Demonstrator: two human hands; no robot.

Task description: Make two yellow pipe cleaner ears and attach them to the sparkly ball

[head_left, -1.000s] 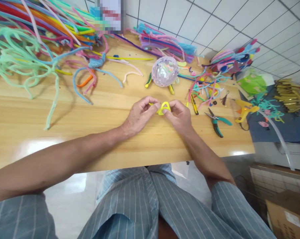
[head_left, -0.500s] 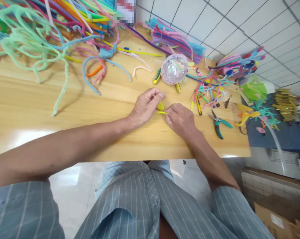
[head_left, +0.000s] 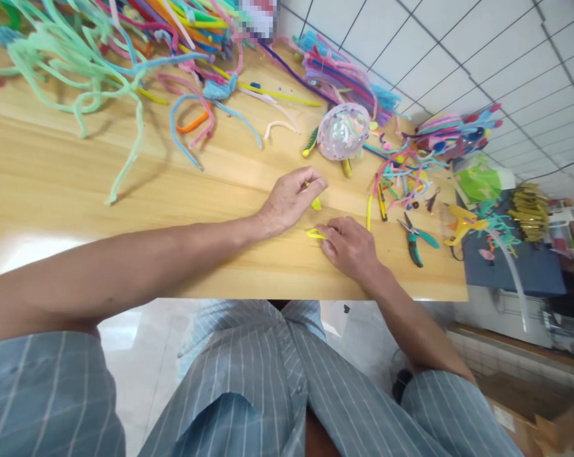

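Over the wooden table (head_left: 210, 266), my left hand (head_left: 293, 200) is closed on a small yellow piece (head_left: 316, 204) that shows below its fingertips. Lower and to the right, my right hand (head_left: 349, 246) pinches a bent yellow pipe cleaner (head_left: 315, 233), whose loop sticks out to the left of the fingers. The two hands are apart. Just beyond my right hand, another yellow pipe cleaner (head_left: 369, 212) lies on the table.
Behind the hands stands a clear dome (head_left: 344, 131) with coloured bits. Pliers (head_left: 414, 241), a yellow cutter (head_left: 381, 202) and a yellow glue gun (head_left: 460, 225) lie to the right. Pale green pipe cleaners (head_left: 134, 143) spread at the left, with coloured bundles (head_left: 339, 76) along the back.
My right hand has moved down, away from my left hand, with the yellow loop now showing at its fingertips. The whole view has shifted slightly.
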